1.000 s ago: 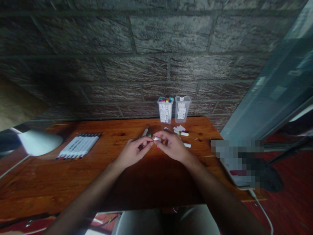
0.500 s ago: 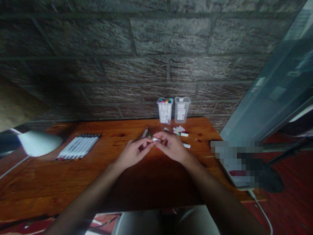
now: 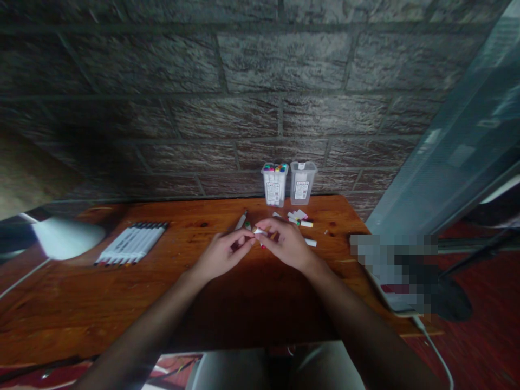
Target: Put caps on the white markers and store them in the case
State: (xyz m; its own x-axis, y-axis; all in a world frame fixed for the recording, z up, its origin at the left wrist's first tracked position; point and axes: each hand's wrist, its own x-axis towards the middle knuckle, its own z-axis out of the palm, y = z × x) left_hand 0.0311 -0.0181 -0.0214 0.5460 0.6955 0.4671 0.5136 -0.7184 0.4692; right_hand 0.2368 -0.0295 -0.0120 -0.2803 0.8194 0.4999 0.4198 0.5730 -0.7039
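Note:
Between my two hands is a short white marker [image 3: 258,231], tilted, with most of its length hidden by fingers. My right hand [image 3: 286,244] pinches its body. The thumb and forefinger of my left hand [image 3: 223,251] close on its left end. Just past my fingertips lie a longer white marker [image 3: 241,221] and a green-ended piece [image 3: 247,225]. To the right of my right hand, several short white markers with coloured ends [image 3: 300,219] are scattered, and another white one [image 3: 310,242] lies apart from them. A red end [image 3: 262,246] peeks out beneath my hands.
At the wall stand a clear plastic box of colourful markers [image 3: 275,187] and a second clear box [image 3: 301,187]. A row of white markers [image 3: 132,244] lies on the wooden desk [image 3: 195,325], near a lamp [image 3: 69,237]. A blurred-out device [image 3: 392,271] sits at the right edge.

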